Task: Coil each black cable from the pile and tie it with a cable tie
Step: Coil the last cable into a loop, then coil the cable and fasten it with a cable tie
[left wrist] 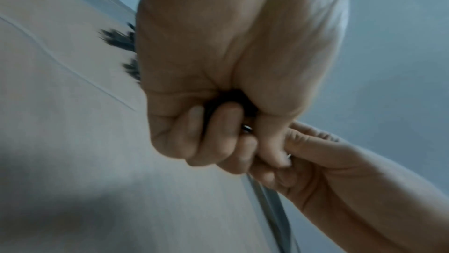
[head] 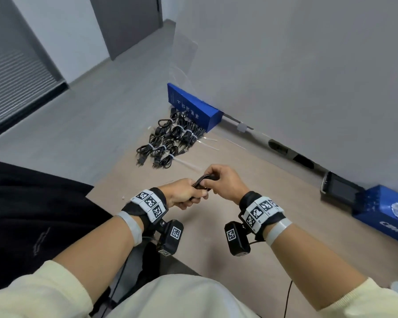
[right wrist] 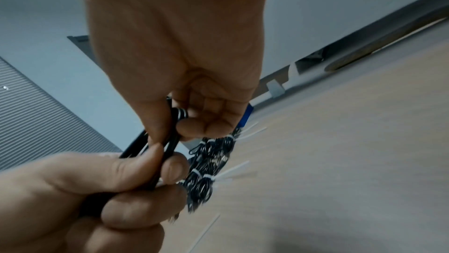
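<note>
A coiled black cable (head: 201, 181) is held between both hands above the tan table (head: 274, 203). My left hand (head: 184, 195) grips the bundle of strands in a fist, seen in the wrist view as the left hand (left wrist: 218, 136). My right hand (head: 218, 180) pinches the cable's plug end (right wrist: 181, 114) between thumb and fingers, and the black strands (right wrist: 167, 147) run down into the left hand's fingers (right wrist: 136, 168). A pile of tied black cable coils (head: 168, 141) with white ties lies farther back on the table.
Loose white cable ties (head: 207, 143) lie beside the coil pile. A blue box (head: 193, 106) leans on the wall behind it. Another blue box (head: 384, 212) and a small dark device (head: 338, 187) sit at the right. A black garment (head: 32, 214) lies at the left.
</note>
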Demonstrator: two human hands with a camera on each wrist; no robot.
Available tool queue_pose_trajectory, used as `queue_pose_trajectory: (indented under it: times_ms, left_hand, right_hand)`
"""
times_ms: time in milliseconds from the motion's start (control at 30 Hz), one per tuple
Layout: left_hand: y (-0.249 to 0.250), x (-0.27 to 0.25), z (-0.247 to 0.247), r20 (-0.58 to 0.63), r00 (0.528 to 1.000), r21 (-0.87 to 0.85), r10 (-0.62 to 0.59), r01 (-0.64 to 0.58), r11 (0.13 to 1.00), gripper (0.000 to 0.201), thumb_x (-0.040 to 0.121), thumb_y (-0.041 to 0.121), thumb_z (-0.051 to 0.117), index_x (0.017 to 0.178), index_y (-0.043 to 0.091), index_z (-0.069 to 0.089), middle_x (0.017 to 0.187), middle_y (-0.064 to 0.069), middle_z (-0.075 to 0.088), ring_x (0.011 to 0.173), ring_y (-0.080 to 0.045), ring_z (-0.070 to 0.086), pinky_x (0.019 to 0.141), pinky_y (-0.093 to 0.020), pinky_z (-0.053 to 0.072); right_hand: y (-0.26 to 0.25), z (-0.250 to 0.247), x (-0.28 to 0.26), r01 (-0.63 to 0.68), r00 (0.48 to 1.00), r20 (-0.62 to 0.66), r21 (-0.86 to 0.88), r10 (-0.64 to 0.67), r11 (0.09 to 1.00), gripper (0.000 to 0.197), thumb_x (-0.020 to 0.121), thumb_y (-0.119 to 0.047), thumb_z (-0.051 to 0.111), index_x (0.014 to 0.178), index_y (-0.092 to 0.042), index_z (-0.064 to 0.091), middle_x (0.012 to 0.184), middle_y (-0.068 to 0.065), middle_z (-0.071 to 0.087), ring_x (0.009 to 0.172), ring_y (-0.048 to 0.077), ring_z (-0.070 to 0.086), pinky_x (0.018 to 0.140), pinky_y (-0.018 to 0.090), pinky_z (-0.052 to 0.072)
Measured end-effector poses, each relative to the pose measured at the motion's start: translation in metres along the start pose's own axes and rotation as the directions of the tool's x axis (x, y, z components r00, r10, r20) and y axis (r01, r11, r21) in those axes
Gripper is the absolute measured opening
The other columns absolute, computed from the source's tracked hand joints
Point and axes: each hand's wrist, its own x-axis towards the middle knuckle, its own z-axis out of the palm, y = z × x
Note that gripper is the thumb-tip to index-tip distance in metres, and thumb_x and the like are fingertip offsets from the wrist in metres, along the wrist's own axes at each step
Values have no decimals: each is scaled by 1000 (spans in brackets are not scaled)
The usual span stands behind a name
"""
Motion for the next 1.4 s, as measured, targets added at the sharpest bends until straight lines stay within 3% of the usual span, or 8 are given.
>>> queue_pose_trajectory:
  times_ms: [200, 333, 567, 767, 933, 1133, 1300, 1400]
  left_hand:
    - [-52, -17, -29, -123, 991, -133, -46, 30, 991, 28, 104, 31, 48, 81, 17, 56, 53, 6, 33, 43, -9, 27, 41, -20, 19]
    - [-96, -27, -55, -341, 917, -435, -208, 42, 899, 35, 107, 35, 42, 76, 19, 48, 46, 8, 30, 36, -7, 23, 40, -18, 16]
    - [-142, -42, -93, -440, 789, -707, -429, -10, 707, 34, 106, 42, 41, 78, 22, 45, 49, 9, 31, 35, -5, 25, 37, -15, 20]
    - [-152, -42, -113, -440, 782, -707, -442, 1, 707, 34, 105, 42, 44, 78, 22, 47, 54, 7, 32, 38, -6, 27, 39, -18, 22]
    - [-152, -42, -111, -429, 801, -668, -416, 29, 744, 33, 105, 41, 44, 80, 20, 49, 54, 6, 34, 40, -8, 29, 42, -21, 24]
    - [-130, -27, -86, -338, 895, -586, -292, 42, 809, 31, 105, 38, 44, 81, 20, 52, 57, 6, 35, 42, -7, 31, 43, -20, 22]
    - [-85, -13, -42, -196, 973, -408, -121, 31, 912, 34, 107, 34, 43, 78, 19, 55, 59, 6, 43, 45, -5, 38, 43, -17, 29]
    - [-63, -6, -19, -93, 993, -334, -76, 41, 942, 34, 105, 34, 47, 78, 17, 58, 62, 5, 50, 52, -7, 44, 53, -20, 34]
  right_hand:
    - [-8, 55, 34, 8, 973, 227, 120, -36, 993, 12, 86, -14, 77, 91, -14, 67, 79, 11, 69, 58, 11, 55, 57, 24, 48]
    - [-3, 89, 59, -32, 938, 348, 115, -10, 993, 23, 88, -19, 76, 108, -20, 64, 84, 4, 66, 71, 13, 60, 68, 27, 49]
    - [9, 164, 105, 156, 962, 271, -460, -29, 874, 48, 87, -35, 68, 132, -22, 60, 134, 9, 51, 126, 31, 43, 104, 44, 39]
    - [12, 203, 121, 191, 979, 160, -538, -123, 821, 18, 85, -33, 69, 101, -23, 68, 110, 3, 53, 110, 29, 47, 93, 43, 35]
    - [17, 204, 114, 168, 982, 157, -499, -102, 850, 5, 90, -22, 63, 86, -20, 66, 99, 2, 56, 98, 26, 52, 81, 39, 37]
    - [26, 166, 89, 17, 945, 325, -136, 29, 991, 12, 91, -14, 66, 84, -20, 58, 91, 4, 69, 84, 22, 60, 75, 30, 43]
    - [28, 115, 54, -53, 963, 268, 108, 22, 993, 15, 91, -2, 58, 89, -13, 69, 77, 6, 65, 70, 16, 55, 71, 34, 48]
    - [21, 77, 28, -68, 978, 210, 272, 10, 960, 28, 88, 13, 49, 84, -7, 67, 73, 2, 64, 66, 14, 52, 62, 20, 45]
